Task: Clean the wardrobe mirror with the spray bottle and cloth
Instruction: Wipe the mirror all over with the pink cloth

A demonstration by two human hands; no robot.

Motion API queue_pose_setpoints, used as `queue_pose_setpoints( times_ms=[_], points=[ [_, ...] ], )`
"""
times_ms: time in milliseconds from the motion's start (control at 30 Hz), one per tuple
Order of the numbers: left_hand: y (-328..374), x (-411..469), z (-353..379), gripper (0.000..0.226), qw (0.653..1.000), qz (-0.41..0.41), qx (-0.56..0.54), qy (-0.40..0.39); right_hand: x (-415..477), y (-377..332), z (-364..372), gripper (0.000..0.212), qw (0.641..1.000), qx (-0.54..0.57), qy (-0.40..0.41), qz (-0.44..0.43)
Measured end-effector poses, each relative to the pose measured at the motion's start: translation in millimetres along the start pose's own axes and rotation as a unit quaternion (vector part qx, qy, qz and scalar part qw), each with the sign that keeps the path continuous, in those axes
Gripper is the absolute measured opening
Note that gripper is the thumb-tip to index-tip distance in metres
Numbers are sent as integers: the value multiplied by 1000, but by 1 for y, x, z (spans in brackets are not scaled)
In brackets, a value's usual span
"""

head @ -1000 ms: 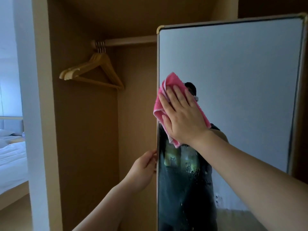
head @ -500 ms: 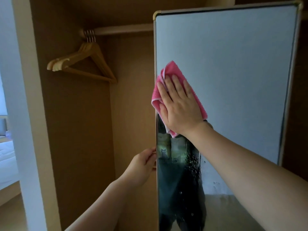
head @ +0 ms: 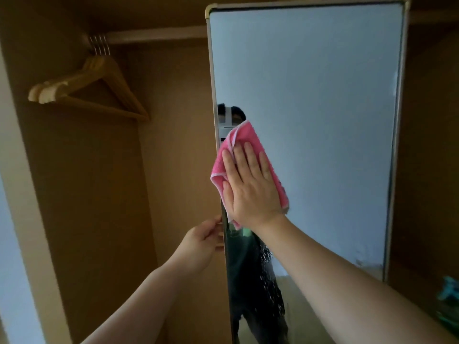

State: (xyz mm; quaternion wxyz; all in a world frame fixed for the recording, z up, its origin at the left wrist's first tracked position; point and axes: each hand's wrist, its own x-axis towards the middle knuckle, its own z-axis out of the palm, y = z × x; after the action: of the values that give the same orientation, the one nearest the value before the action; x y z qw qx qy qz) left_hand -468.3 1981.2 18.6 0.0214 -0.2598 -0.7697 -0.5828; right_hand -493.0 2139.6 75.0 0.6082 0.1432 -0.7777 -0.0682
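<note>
The tall wardrobe mirror (head: 323,95) in a pale gold frame fills the right half of the view. My right hand (head: 248,187) lies flat, fingers straight, pressing a folded pink cloth (head: 239,142) against the glass near the mirror's left edge. My left hand (head: 202,240) grips that left edge just below, fingers curled round the frame. Water droplets dot the glass under my right wrist. A blurred teal object, possibly the spray bottle (head: 450,304), shows at the lower right edge.
Several wooden hangers (head: 87,88) hang from a rail (head: 154,36) in the open wardrobe bay on the left. Brown wardrobe panels (head: 429,145) flank the mirror on both sides. A pale wall strip runs down the far left.
My right hand and the pink cloth have slid down the mirror's left side. My left hand keeps its hold on the frame edge. The camera has tilted slightly.
</note>
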Motion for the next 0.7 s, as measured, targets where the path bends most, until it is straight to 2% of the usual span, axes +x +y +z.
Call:
queue_pose_setpoints(
  times_ms=[133, 333, 600, 700],
  points=[
    [0, 0, -2, 51, 999, -11, -33, -10, -34, -7, 11, 64, 1000, -7, -4, -7],
    [-1, -4, 1, 47, 999, -5, -46, 3, -93, -19, 18, 68, 998, -8, -40, -39],
    [4, -11, 8, 57, 997, -16, -66, 30, -106, -22, 15, 68, 998, -2, -38, -48],
    [6, -11, 6, 53, 998, -22, -57, 27, -120, -26, 17, 68, 998, 3, -44, -53]
  ],
)
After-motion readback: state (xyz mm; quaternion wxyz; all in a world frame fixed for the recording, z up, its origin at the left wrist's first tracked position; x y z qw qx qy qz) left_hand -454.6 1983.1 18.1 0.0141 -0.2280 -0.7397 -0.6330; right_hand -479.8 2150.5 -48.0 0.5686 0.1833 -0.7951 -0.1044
